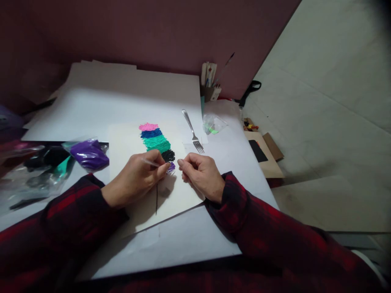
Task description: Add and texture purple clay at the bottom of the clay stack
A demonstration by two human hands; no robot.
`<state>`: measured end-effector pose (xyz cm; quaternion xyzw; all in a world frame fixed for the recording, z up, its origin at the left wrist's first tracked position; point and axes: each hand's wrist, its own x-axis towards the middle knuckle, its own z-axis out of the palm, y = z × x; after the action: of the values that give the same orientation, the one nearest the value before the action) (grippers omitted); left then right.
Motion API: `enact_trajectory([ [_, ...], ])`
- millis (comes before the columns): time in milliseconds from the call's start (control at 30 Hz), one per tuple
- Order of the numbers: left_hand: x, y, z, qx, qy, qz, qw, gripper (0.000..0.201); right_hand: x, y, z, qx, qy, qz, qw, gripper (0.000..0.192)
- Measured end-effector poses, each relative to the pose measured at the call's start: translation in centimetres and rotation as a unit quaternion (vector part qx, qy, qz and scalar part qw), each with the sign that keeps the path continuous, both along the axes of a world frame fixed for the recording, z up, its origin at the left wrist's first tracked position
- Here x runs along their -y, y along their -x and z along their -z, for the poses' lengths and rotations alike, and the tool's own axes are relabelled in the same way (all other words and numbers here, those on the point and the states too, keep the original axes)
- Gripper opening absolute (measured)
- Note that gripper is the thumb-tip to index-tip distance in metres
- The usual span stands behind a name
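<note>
1. Nearest: plaid sleeves, red/black, over the white tabletop.
2. L hand: pinching a thin clear tool btwn thumb & fingers; tip hard to make out.
3. R hand: thumb & index tips nearly together, just beside the purple patch; can't tell if anything's btwn them.
4. Cream sheet under both hands, w/ thin dark line nr front edge.
5. On sheet, beyond purple: black band, then green, dk blue, pink.
6. L side: shiny purple packet. R side: metal fork, tines twd person; clear bag nr it, w/ green bit inside.
7. Back: lg white sheets, pen holder, dk pink wall.
</note>
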<state>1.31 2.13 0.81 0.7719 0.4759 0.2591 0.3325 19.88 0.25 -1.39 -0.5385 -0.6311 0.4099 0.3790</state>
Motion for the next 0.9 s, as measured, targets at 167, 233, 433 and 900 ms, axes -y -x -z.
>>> enact_trajectory([
  [167, -0.3, 0.2, -0.4, -0.005, 0.016, 0.016, 1.0, 0.022, 0.1, 0.0, -0.2, 0.025, -0.009, -0.005, 1.0, 0.031],
  [233, -0.4, 0.3, -0.5, -0.007, 0.034, 0.02, 0.999, 0.022, 0.2, 0.0, -0.3, 0.037, -0.01, -0.004, 0.999, 0.031],
  [433, -0.3, 0.3, -1.0, 0.021, 0.081, 0.021, 0.996, 0.023, 0.4, 0.0, -0.4, 0.071, -0.025, 0.003, 0.997, 0.032],
  [900, 0.3, 1.1, -1.7, 0.027, 0.089, 0.028, 0.995, 0.025, 0.5, 0.2, -0.5, 0.092, -0.027, 0.002, 0.995, 0.028],
])
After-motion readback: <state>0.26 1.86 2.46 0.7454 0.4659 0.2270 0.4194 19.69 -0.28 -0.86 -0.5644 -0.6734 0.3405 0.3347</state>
